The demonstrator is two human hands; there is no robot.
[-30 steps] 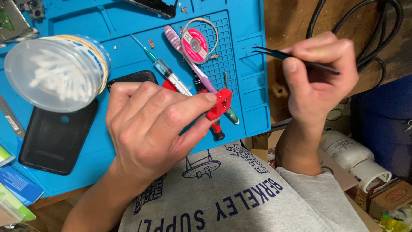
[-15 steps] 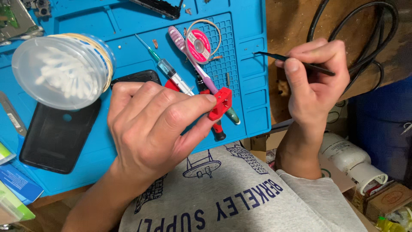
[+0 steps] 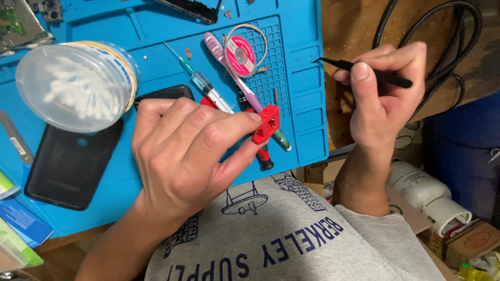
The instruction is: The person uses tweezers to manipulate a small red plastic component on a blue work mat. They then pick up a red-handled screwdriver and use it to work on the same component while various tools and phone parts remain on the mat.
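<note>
My left hand point(image 3: 187, 151) hovers over the blue work mat point(image 3: 156, 31), pinching a small red plastic piece point(image 3: 266, 124) between thumb and forefinger. My right hand point(image 3: 383, 96) holds black tweezers point(image 3: 359, 70) near the mat's right edge, their tip pointing left at a small compartment. Under my left hand lie a syringe point(image 3: 200, 80), a purple toothbrush point(image 3: 229, 70), a red-handled screwdriver point(image 3: 263, 156) and a dark phone point(image 3: 166, 93), partly hidden.
A clear tub of cotton swabs point(image 3: 78, 86) stands on the left. A black phone case point(image 3: 70, 164) lies below it. A reel of pink-labelled wire point(image 3: 240, 49) sits on the mat's grid. Black cables point(image 3: 458, 52) loop on the wooden bench at the right.
My right hand has shifted slightly with the tweezers, tip staying near the mat's right edge. My left hand keeps its pinch on the red piece.
</note>
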